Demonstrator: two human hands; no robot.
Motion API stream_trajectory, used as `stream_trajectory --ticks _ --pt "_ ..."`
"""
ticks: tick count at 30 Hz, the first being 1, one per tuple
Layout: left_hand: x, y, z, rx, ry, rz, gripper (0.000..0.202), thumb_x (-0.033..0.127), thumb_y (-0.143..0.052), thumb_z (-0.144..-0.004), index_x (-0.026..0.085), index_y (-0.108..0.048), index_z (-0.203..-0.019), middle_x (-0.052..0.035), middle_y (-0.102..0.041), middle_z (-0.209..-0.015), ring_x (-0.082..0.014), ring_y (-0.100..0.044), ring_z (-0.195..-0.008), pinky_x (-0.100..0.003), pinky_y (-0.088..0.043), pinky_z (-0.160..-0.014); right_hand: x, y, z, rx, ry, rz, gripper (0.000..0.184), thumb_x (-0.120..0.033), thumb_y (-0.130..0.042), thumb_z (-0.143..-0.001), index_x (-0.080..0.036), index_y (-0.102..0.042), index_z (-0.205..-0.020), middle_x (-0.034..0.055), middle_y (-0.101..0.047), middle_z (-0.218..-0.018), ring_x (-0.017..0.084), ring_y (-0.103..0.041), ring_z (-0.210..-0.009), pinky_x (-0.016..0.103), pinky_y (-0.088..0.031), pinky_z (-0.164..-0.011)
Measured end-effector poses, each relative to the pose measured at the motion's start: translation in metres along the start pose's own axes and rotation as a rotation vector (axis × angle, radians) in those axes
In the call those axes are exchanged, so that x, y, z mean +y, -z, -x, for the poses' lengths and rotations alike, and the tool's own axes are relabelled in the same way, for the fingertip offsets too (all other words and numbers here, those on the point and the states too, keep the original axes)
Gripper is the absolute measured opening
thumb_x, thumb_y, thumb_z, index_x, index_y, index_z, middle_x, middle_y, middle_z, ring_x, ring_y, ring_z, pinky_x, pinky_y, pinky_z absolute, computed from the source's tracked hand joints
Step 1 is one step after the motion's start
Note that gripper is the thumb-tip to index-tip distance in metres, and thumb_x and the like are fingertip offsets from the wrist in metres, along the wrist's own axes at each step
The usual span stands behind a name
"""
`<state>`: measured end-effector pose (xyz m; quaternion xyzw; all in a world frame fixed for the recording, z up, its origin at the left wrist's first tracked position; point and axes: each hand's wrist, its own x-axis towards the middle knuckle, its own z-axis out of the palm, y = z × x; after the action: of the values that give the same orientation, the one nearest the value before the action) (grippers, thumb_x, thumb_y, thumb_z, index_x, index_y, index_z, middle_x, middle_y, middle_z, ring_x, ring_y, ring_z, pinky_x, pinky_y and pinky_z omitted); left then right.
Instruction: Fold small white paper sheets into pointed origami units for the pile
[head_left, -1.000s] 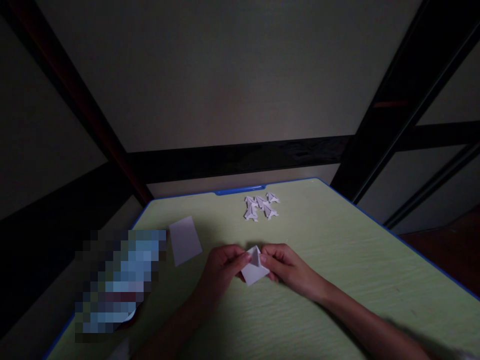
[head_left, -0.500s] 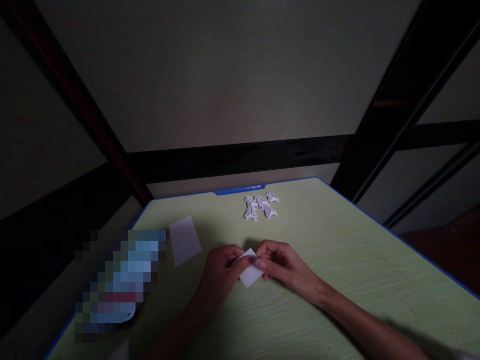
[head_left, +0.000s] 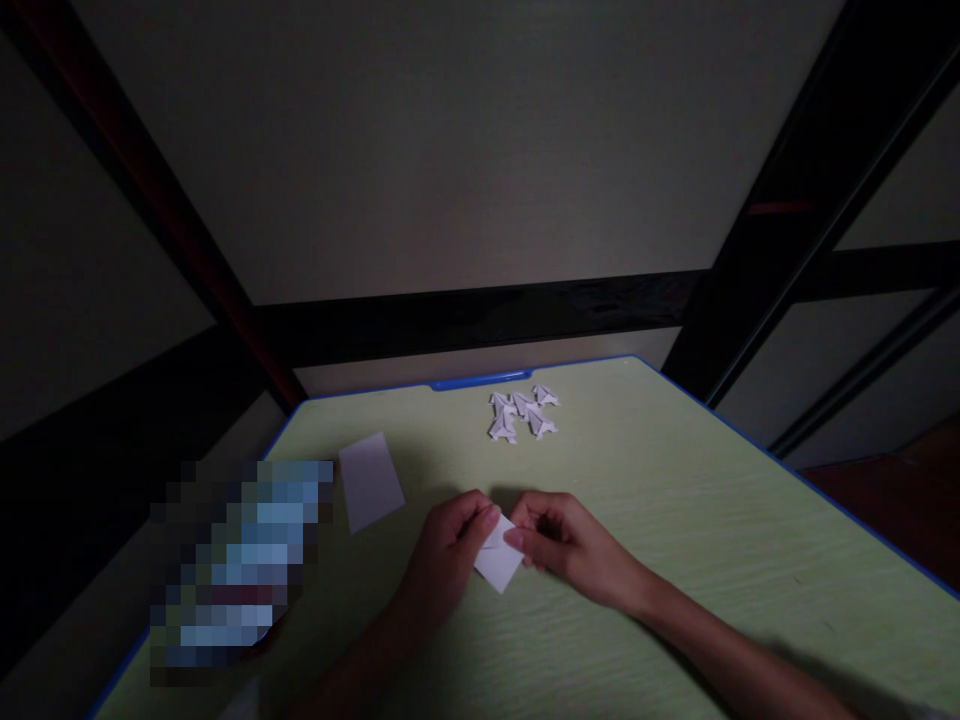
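Note:
A small white folded paper (head_left: 498, 562) lies between my two hands, low over a pale green table (head_left: 675, 520). My left hand (head_left: 448, 545) pinches its left upper edge with thumb and fingertips. From the right, my right hand (head_left: 564, 545) pinches the upper corner, fingers curled. Part of the paper is covered by my fingers.
A flat white paper rectangle (head_left: 370, 480) lies left of my hands. Several small white folded paper figures (head_left: 522, 413) sit in a cluster near the far edge. A blurred patch (head_left: 240, 560) covers the table's left side. The table has a blue rim (head_left: 480, 380); dark beams and walls stand behind.
The raised flap of the paper has been pressed down flat. Both hands have sunk a little toward the table and stayed pinched on the paper.

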<state>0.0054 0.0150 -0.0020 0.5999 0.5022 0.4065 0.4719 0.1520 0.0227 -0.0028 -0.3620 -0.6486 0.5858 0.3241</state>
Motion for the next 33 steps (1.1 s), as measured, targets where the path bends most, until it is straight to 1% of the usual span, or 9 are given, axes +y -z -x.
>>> stream_trajectory --ticks 4,7,10,13,19,23,27,30,33 --pt "-0.0009 0.0004 -0.0012 0.002 0.020 0.028 0.026 0.034 -0.047 -0.068 0.016 -0.042 -0.050 0.0061 -0.036 -0.044 -0.0062 -0.034 -0.042 -0.018 -0.026 -0.040 -0.0002 -0.0003 -0.0010 0.020 0.004 -0.026 0.030 -0.041 -0.053 -0.070 -0.013 -0.048 -0.061 -0.0036 -0.044 -0.050 0.006 -0.037 -0.045 0.020 -0.027 -0.043" --pt "-0.0001 0.0000 -0.0016 -0.023 0.060 0.091 0.026 0.037 -0.049 -0.067 0.015 -0.046 -0.053 0.0043 -0.044 -0.045 -0.0075 -0.041 -0.041 -0.018 -0.031 -0.040 0.0018 -0.0001 -0.0030 0.090 0.040 -0.083 0.031 -0.042 -0.052 -0.071 -0.014 -0.045 -0.059 -0.0044 -0.043 -0.048 0.006 -0.036 -0.044 0.019 -0.025 -0.042" --pt "0.0019 0.0000 -0.0017 -0.007 0.062 0.115 0.028 0.039 -0.050 -0.066 0.014 -0.048 -0.052 0.0032 -0.048 -0.042 -0.0079 -0.044 -0.039 -0.019 -0.035 -0.040 0.0041 0.0009 -0.0051 0.135 0.059 -0.166 0.030 -0.041 -0.054 -0.070 -0.015 -0.043 -0.059 -0.0050 -0.043 -0.048 0.005 -0.035 -0.042 0.019 -0.025 -0.041" --pt "0.0048 0.0005 -0.0015 0.014 0.056 0.133 0.029 0.038 -0.051 -0.066 0.014 -0.049 -0.050 0.0031 -0.048 -0.039 -0.0077 -0.044 -0.037 -0.019 -0.035 -0.040 0.0035 0.0018 -0.0059 0.112 0.044 -0.184 0.030 -0.041 -0.053 -0.071 -0.014 -0.044 -0.061 -0.0041 -0.046 -0.048 0.005 -0.037 -0.042 0.019 -0.026 -0.041" --pt "0.0055 -0.0008 -0.0007 -0.006 0.071 0.259 0.032 0.041 -0.052 -0.064 0.013 -0.049 -0.048 0.0020 -0.050 -0.039 -0.0080 -0.045 -0.037 -0.019 -0.036 -0.039 -0.0008 0.0018 -0.0042 0.020 0.046 -0.197 0.032 -0.041 -0.051 -0.072 -0.013 -0.046 -0.056 -0.0036 -0.046 -0.045 0.004 -0.037 -0.039 0.019 -0.026 -0.041" --pt "0.0043 -0.0023 -0.0014 0.020 0.079 0.330 0.033 0.042 -0.053 -0.064 0.014 -0.047 -0.049 0.0031 -0.048 -0.039 -0.0075 -0.043 -0.035 -0.019 -0.033 -0.036 0.0007 0.0015 -0.0043 0.036 0.083 -0.234 0.033 -0.040 -0.051 -0.072 -0.014 -0.044 -0.053 -0.0048 -0.045 -0.041 0.004 -0.034 -0.036 0.018 -0.022 -0.038" --pt "0.0071 -0.0017 -0.0024 0.027 0.071 0.295 0.030 0.039 -0.057 -0.062 0.013 -0.048 -0.049 0.0031 -0.049 -0.041 -0.0068 -0.042 -0.038 -0.018 -0.034 -0.039 0.0013 0.0015 -0.0045 0.069 0.072 -0.204 0.034 -0.041 -0.051 -0.072 -0.015 -0.042 -0.051 -0.0061 -0.043 -0.039 0.003 -0.032 -0.035 0.018 -0.021 -0.037" --pt "0.0067 -0.0008 -0.0031 -0.005 0.081 0.270 0.027 0.037 -0.059 -0.059 0.012 -0.052 -0.053 0.0028 -0.049 -0.044 -0.0077 -0.043 -0.042 -0.019 -0.034 -0.039 0.0001 0.0005 -0.0042 0.074 0.059 -0.197 0.033 -0.041 -0.052 -0.071 -0.015 -0.043 -0.052 -0.0058 -0.043 -0.041 0.004 -0.033 -0.036 0.019 -0.022 -0.039" --pt "0.0026 0.0002 -0.0041 0.016 0.093 0.285 0.024 0.034 -0.058 -0.061 0.011 -0.053 -0.055 0.0028 -0.048 -0.045 -0.0075 -0.042 -0.043 -0.018 -0.034 -0.040 -0.0014 -0.0007 -0.0040 0.087 0.082 -0.213 0.027 -0.036 -0.060 -0.065 -0.014 -0.046 -0.059 -0.0045 -0.047 -0.049 0.005 -0.038 -0.044 0.019 -0.027 -0.043"
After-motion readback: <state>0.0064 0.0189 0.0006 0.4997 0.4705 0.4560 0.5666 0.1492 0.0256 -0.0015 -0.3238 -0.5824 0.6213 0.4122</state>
